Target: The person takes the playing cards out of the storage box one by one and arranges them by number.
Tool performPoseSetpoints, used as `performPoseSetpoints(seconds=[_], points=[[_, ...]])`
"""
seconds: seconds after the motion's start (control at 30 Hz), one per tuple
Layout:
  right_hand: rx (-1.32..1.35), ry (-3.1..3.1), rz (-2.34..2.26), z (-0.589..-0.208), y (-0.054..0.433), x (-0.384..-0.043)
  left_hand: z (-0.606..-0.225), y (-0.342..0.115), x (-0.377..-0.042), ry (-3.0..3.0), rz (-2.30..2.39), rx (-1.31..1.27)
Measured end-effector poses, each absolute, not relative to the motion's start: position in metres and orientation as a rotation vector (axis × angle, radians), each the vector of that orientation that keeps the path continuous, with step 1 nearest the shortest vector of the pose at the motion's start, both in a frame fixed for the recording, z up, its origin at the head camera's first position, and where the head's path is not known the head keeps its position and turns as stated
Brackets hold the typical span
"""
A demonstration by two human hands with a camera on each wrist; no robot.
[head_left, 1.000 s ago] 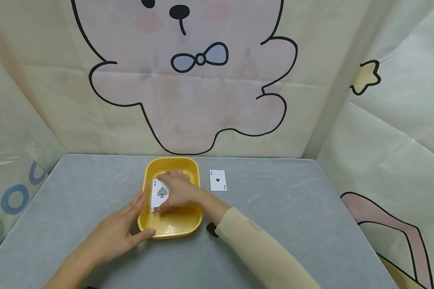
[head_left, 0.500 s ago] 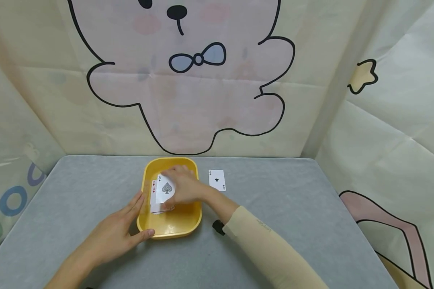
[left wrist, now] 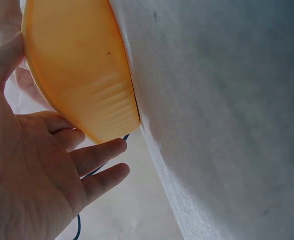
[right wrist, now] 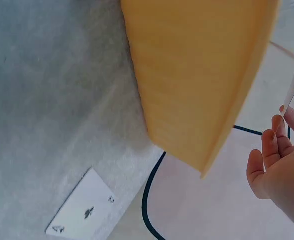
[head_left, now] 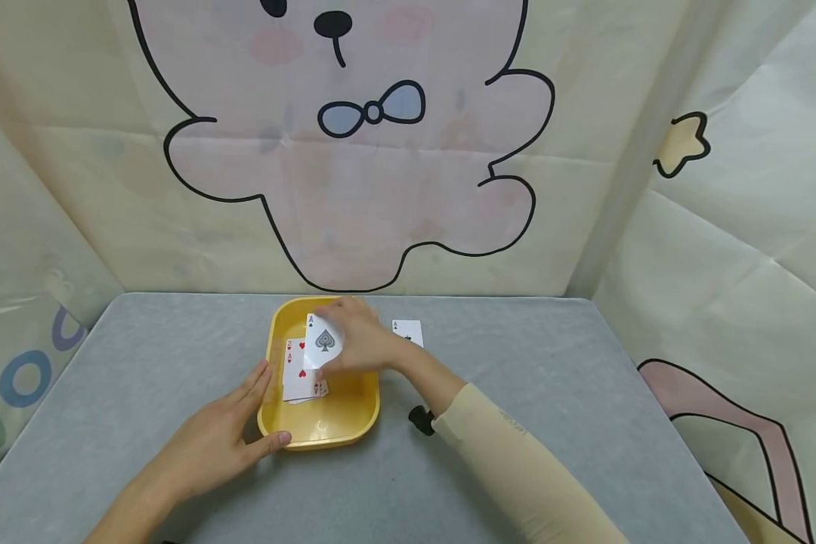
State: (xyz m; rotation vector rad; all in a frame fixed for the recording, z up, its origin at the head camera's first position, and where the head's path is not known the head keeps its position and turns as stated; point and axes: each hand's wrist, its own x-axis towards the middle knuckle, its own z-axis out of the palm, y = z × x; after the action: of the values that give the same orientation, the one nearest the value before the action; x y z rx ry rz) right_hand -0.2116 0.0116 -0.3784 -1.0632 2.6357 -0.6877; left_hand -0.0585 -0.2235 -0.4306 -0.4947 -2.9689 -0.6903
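While two hands work at one yellow tray (head_left: 326,428) on the grey desk (head_left: 503,363), each does something different. The right hand (head_left: 362,341) pinches one card, an ace of spades (head_left: 323,340), and holds it face up above the tray; the right wrist view shows this card nearly edge-on between the fingers. The left hand (head_left: 221,423) rests against the tray's left side and near corner, its fingers spread rather than clenched, the thumb touching the rim.

Inside the tray, towards its left side, lies an overlapping pile of cards (head_left: 295,384), partly covered in the head view by the held ace. At least two show red marks, with corners reading 2 and A; the full number cannot be told. One more card, an ace of clubs (head_left: 408,329), lies face up on the desk just beside the tray's right side, partly hidden by the right arm.

One beige sleeve (head_left: 527,461) covers the right forearm, and one black object (head_left: 421,420) sits by that wrist. Behind the desk hangs a cream backdrop (head_left: 605,68) bearing one large cartoon figure with one blue bow tie.
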Motion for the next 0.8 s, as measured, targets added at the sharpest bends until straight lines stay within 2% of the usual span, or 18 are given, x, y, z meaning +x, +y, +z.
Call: performPoseSetpoints(seconds=[0.8], points=[[-1.013,2.637,-0.812,-0.37,0.061,-0.228,-0.43,-0.223,-0.058,-2.972,-0.692,-0.477]])
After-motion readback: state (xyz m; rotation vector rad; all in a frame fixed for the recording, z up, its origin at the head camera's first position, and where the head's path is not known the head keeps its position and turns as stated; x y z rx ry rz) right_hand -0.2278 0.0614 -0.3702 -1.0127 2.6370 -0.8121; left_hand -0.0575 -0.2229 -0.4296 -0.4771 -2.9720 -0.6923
